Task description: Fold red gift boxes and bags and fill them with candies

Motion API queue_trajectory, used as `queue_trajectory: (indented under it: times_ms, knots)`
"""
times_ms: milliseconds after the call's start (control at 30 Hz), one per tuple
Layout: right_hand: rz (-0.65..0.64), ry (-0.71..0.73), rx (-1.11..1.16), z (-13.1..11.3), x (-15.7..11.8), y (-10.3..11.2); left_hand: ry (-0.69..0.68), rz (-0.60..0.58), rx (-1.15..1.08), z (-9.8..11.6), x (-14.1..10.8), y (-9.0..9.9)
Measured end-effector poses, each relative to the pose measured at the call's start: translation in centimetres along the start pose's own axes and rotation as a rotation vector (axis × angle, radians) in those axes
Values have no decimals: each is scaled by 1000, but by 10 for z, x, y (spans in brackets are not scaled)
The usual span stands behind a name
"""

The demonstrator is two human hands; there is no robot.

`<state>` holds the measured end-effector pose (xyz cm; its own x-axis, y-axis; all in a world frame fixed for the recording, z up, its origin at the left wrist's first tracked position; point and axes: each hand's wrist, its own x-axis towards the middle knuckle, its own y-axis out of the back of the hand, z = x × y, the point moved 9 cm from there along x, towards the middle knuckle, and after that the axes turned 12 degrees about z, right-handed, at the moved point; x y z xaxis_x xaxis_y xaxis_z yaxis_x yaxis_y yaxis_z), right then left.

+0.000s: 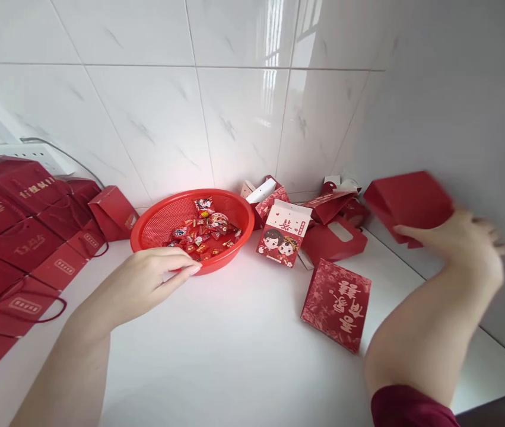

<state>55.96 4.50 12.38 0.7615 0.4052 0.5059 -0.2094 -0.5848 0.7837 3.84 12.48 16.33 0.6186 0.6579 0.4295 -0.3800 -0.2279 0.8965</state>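
Note:
My left hand (156, 274) is at the near rim of a red plastic basket (238, 246), its thumb and forefinger closed on the edge. Several wrapped candies (203, 234) lie in the basket, mostly red. On the right, my right hand (468, 237) grips a plain dark red gift box (412, 201) raised above the table by the grey panel. The fingers of that hand are partly blurred and turned away.
Rows of red gift boxes (34, 237) with cord handles stand at left. A box with a cartoon couple (281, 237), a red patterned box (339, 305) and a red box with a handle slot (334, 240) sit right of the basket. Tiled wall (145, 118) behind, grey panel (457, 107) at right.

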Motion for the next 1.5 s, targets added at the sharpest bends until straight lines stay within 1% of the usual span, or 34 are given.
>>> queue_trajectory:
  times_ms: [33,67,100,133,167,200,233,267,300,333,367,400,433,467,500,567,633,700,767,833,900,933,1000,1067,1133,1167,1233,1333,1433,1500]
  knots:
    - [-11,-60,46,-5,-6,15,-2,-5,-9,1,-1,-1]
    - [-14,-27,125,-20,-13,29,-6,-10,-22,3,-1,-2]
    - [-34,61,216,-41,-22,42,-10,-16,-37,5,-2,-3]
    - [-74,204,312,-67,-34,52,-15,-17,-53,8,-2,-3]
    - [-145,393,428,-98,-52,61,-17,-15,-67,11,-3,-2]
    - [-251,588,526,-126,-74,66,-17,-10,-75,14,-4,0]
    - [-402,787,582,-152,-103,67,-15,-5,-75,15,-4,3]
    - [-563,967,623,-173,-133,68,-7,0,-70,16,-6,6]
    - [-721,1104,645,-189,-161,67,6,8,-59,15,-7,10]
    - [-859,1196,646,-200,-186,64,26,22,-48,12,-9,15]
    - [-987,1247,635,-208,-206,60,54,38,-40,8,-10,21]
    - [-1073,1252,622,-216,-220,56,85,55,-36,4,-12,26]
    - [-1131,1239,592,-222,-231,50,114,66,-35,-1,-14,31]
    - [-1157,1216,560,-226,-237,44,136,67,-35,-5,-16,33]
    - [-1149,1195,535,-231,-241,39,149,58,-36,-6,-17,34]
    - [-1070,1168,498,-238,-243,33,150,27,-61,-2,-18,28]
    - [-962,1138,488,-242,-239,30,140,7,-129,12,-17,15]
    - [-869,1107,511,-246,-237,32,128,-23,-201,32,-15,-7]
    - [-791,1053,592,-251,-234,38,119,-82,-186,51,-15,-35]
    - [-744,978,718,-254,-230,47,98,-78,-163,66,-14,-54]
    - [-777,941,824,-255,-231,54,72,-62,-137,74,-13,-67]
    - [-814,958,841,-254,-235,57,58,-65,-118,75,-14,-71]
    - [-890,1042,767,-248,-244,55,17,-98,-69,74,-16,-78]
    - [-919,1102,594,-239,-250,44,-36,-130,-20,70,-19,-79]
    - [-941,1112,453,-231,-253,32,-86,-149,0,67,-21,-75]
    - [-955,1107,418,-229,-255,27,-85,-154,0,64,-21,-71]
    - [-975,1104,403,-230,-256,21,-11,-160,-29,53,-20,-62]
    - [-919,1067,478,-239,-246,23,140,-150,-155,38,-19,-47]
    - [-879,923,712,-247,-224,34,190,-113,-283,30,-17,-35]
    - [-869,825,861,-249,-212,41,211,-106,-305,24,-16,-32]
